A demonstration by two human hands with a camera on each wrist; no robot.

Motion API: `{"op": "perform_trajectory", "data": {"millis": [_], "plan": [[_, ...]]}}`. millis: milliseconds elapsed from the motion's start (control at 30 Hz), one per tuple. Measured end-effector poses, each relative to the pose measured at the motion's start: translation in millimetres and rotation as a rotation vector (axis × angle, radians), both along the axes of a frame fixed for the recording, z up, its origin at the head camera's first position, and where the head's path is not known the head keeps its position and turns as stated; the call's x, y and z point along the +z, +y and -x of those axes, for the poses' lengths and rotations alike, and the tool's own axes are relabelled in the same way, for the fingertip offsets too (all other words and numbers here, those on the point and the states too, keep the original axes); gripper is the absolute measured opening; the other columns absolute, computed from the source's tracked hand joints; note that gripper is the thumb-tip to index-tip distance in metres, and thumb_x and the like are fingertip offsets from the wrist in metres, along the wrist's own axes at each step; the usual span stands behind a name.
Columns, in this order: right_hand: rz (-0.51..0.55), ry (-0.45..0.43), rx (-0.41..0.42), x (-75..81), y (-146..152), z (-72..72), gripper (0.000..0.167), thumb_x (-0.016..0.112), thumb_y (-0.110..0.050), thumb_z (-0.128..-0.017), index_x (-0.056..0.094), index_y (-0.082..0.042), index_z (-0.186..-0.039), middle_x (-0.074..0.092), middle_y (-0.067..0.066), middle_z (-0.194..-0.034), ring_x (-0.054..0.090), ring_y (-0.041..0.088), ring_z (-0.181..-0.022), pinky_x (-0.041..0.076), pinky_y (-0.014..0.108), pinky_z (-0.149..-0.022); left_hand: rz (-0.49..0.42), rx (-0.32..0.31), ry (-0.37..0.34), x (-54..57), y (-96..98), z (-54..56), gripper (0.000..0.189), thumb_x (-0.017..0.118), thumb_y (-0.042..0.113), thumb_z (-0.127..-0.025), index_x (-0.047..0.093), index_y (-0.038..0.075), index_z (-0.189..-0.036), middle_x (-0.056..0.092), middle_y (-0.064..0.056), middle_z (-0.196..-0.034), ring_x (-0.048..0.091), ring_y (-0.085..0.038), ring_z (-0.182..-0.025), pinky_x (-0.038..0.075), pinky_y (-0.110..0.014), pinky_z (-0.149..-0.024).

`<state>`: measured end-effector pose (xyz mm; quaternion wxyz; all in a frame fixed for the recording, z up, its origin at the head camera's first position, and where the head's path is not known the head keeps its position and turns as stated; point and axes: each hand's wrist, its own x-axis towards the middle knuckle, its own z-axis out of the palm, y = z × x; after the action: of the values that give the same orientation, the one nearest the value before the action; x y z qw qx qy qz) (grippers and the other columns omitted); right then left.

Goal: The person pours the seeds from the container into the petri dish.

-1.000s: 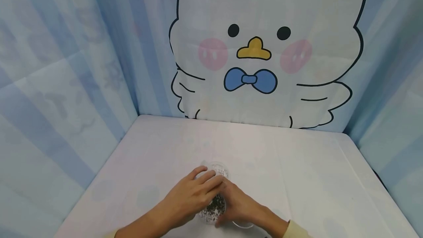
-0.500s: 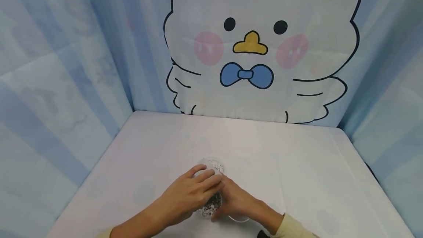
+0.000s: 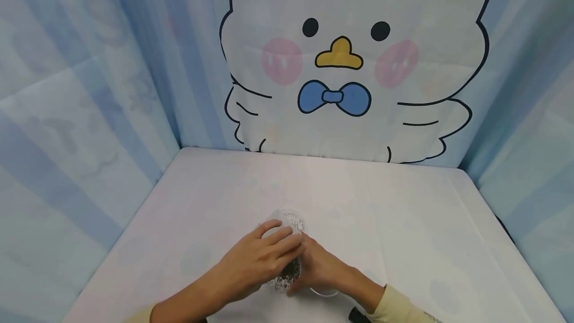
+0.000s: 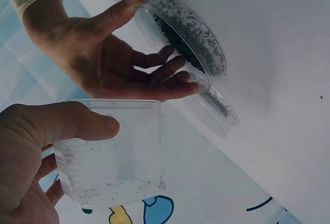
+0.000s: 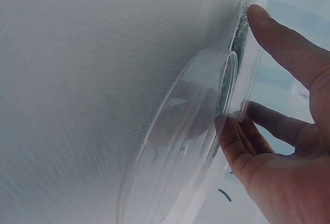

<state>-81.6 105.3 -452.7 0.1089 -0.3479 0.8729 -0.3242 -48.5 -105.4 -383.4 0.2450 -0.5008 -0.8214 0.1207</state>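
Note:
My left hand (image 3: 257,263) grips a clear square plastic box (image 4: 129,157), thumb on one wall and fingers round the other side. A few dark crumbs lie inside it near the lower wall. The box is held tilted over a clear round dish (image 3: 286,279) of mixed white and dark granules. Across the rim of this dish, my right hand (image 3: 318,265) holds it between thumb and fingers. Much of the box hides behind the left hand in the head view.
Just beyond the hands lies a second round dish (image 3: 294,221) with whitish granules. A clear round lid or dish (image 5: 175,115) sits beside the right hand. A black object (image 3: 357,314) shows near the right sleeve. Printed curtains (image 3: 80,113) stand around the white-covered table (image 3: 381,203).
The head view has tilted slightly, so the scene sits higher and the black object by the right sleeve shows more. Both hands keep nearly the same pose around the dish.

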Motion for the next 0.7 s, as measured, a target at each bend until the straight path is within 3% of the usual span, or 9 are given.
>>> {"op": "perform_trajectory", "data": {"millis": [267,433,567,700], "plan": [[0.014,0.012,0.021,-0.3,0.7,2.7,0.108,0.103,-0.019,-0.058,0.048,-0.01,-0.15,0.051,0.007,-0.15,0.052,0.023,-0.139,0.043,0.043,-0.119,-0.03,0.01,0.0,0.2,-4.1,4.2,0.067,0.094,0.025,-0.076,0.065,0.019,-0.136,0.055,0.005,-0.142,0.052,-0.014,-0.128,0.039,-0.039,-0.12],[-0.003,0.005,0.027,-0.1,0.2,4.0,0.111,0.103,-0.023,-0.059,0.045,-0.01,-0.154,0.049,0.007,-0.153,0.051,0.026,-0.141,0.044,0.046,-0.118,-0.045,0.035,-0.058,-2.2,-7.5,7.8,0.073,0.097,0.024,-0.072,0.064,0.018,-0.137,0.055,0.004,-0.142,0.053,-0.016,-0.129,0.04,-0.041,-0.119],[-0.044,0.008,0.025,0.1,-0.9,5.9,0.1,0.103,-0.026,-0.06,0.055,-0.007,-0.145,0.051,0.006,-0.146,0.055,0.024,-0.135,0.047,0.042,-0.115,-0.095,0.079,-0.175,-4.2,-13.4,15.5,0.081,0.097,0.019,-0.069,0.06,0.019,-0.141,0.057,0.003,-0.142,0.054,-0.017,-0.13,0.042,-0.042,-0.116],[-0.101,0.003,0.02,0.9,-1.4,8.8,0.089,0.102,-0.036,-0.063,0.063,-0.005,-0.136,0.053,0.001,-0.126,0.058,0.015,-0.115,0.054,0.033,-0.101,-0.288,0.129,-0.422,-7.5,-26.1,30.7,0.091,0.097,0.012,-0.066,0.055,0.021,-0.146,0.055,0.0,-0.144,0.054,-0.022,-0.133,0.043,-0.048,-0.115]]}}
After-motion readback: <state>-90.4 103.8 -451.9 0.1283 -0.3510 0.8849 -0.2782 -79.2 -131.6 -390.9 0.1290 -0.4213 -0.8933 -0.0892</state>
